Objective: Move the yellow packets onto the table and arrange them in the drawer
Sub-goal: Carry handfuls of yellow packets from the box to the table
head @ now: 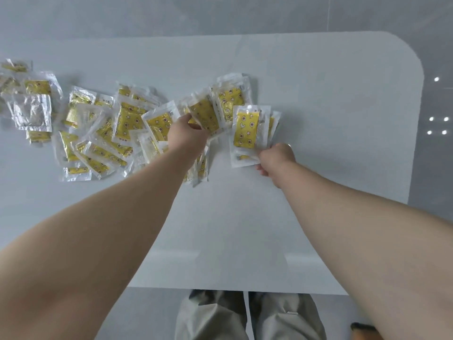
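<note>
Several yellow packets in clear wrappers [98,133] lie scattered across the left and middle of the white table [318,94]. My left hand [187,133] is shut on one yellow packet [204,114], lifted at the right end of the heap. My right hand [275,159] grips a small stack of packets [246,130] by its lower edge, held fanned just above the table. Another packet [230,96] lies behind them. No drawer is in view.
The table's rounded far-right corner [411,60] and right edge border a grey floor. The near table edge [232,288] runs above my legs in grey trousers [245,315]. An orange-brown object [362,327] shows at the bottom right.
</note>
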Demonstrator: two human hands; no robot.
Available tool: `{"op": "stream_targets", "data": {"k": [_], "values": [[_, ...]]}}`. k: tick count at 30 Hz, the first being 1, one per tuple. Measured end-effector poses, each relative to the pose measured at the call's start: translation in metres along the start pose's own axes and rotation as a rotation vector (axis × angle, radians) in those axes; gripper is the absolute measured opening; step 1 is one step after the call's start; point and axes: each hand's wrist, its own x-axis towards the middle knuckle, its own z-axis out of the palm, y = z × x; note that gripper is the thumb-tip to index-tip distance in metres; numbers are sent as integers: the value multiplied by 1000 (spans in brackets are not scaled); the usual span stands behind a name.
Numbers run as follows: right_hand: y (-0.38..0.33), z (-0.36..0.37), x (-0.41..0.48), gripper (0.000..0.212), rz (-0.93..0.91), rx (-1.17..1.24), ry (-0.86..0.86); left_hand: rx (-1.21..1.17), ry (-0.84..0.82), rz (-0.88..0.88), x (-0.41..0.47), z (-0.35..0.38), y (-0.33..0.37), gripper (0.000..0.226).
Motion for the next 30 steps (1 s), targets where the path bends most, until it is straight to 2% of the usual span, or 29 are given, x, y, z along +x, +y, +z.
{"op": "stream_targets", "data": {"k": [3, 7, 10, 13, 20, 26, 30], "values": [[-3, 7, 1, 21, -45, -259, 25, -54, 18, -39, 0, 0, -4, 66], [-7, 5, -12, 52, -81, -558, -73, -80, 18, -76, -16, -2, -11, 62], [-6, -8, -35, 52, -119, -692, -117, -94, 16, -104, -38, -7, -16, 60], [-7, -26, -73, 41, -128, -641, -125, -68, -41, -103, -75, -25, -11, 56], [-5, -75, -194, 19, -153, -296, -160, -94, -186, 2, -180, -83, 7, 40], [6, -108, -287, 14, -244, -131, -182, -208, -269, 6, -274, -121, 5, 31], [13, -118, -327, 15, -303, -96, -208, -280, -238, -5, -325, -139, -6, 31]]}}
